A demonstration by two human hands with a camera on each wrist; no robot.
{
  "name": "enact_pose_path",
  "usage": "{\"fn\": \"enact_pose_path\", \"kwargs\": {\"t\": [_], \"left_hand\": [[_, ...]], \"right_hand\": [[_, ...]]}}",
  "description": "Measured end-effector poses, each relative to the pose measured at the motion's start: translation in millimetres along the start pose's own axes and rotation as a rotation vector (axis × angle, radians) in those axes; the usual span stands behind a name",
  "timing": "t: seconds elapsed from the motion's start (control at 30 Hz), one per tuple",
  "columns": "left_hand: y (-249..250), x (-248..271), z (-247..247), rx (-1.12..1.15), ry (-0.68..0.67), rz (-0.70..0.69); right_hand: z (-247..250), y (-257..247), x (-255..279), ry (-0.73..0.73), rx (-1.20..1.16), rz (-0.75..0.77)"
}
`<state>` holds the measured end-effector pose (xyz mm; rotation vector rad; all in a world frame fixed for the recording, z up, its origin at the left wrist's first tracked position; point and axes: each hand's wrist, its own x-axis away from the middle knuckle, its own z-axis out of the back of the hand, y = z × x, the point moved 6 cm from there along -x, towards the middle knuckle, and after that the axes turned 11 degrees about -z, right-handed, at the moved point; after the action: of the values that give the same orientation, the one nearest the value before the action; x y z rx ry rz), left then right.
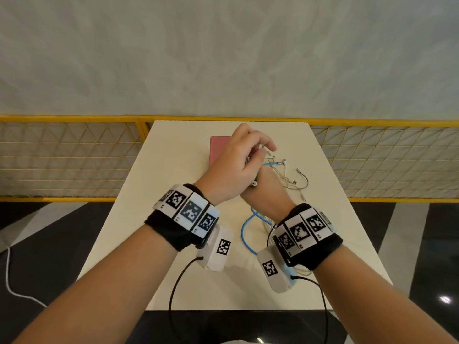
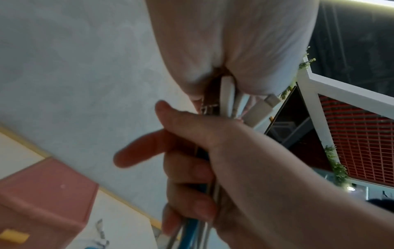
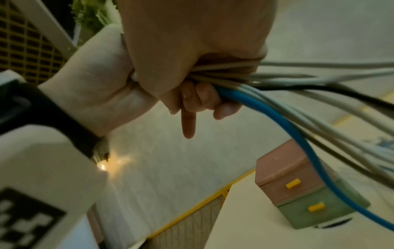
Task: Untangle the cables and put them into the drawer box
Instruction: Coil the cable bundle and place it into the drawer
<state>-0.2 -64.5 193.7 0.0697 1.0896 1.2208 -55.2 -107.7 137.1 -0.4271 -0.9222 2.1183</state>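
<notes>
Both bare forearms wear black wristbands (image 1: 173,234) with white marker tiles (image 1: 191,211); a white camera box (image 1: 219,247) with a black cable (image 1: 173,289) hangs under each.

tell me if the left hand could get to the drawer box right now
Probably not yet: the left hand is busy at the cables with the right hand, though the drawer box stands close behind, drawers shut.

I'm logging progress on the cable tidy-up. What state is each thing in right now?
cable bundle: still tangled, held above the table.
blue cable: in the bundle, trailing down.
drawer box: on the table, both drawers closed.
right hand: grips the bundle.
left hand: pinches cable ends at the bundle's top.
</notes>
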Motion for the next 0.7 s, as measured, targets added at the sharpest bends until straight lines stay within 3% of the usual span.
{"fn": "enact_pose_path", "kwargs": {"t": [0.17, 0.27, 0.47, 0.6, 0.7], "left_hand": [[1.7, 2.7, -0.4, 0.132, -0.047, 0.055], [7.0, 2.7, -3.7, -0.079, -0.036, -0.052], [-1.8, -3.0, -4.3, -0.244, 0.008, -0.012], [0.2, -3.6, -5.8, -0.32, -0.019, -0.097], [-6.0, -5.8, -0.1, -0.3, 0.049, -0.09]], "right_hand": [[14.3, 1.9, -3.5, -0.036, -0.149, -0.012], [15.9, -6.1, -3.6, -0.069, -0.14, 0.028], [15.8, -4.7, -9.3, -0.035, -0.251, 0.033], [37.5, -26.0, -5.1, 0.138, -0.124, 0.153], [25.6, -14.0, -5.6, -0.096, -0.303, 0.145]]}}
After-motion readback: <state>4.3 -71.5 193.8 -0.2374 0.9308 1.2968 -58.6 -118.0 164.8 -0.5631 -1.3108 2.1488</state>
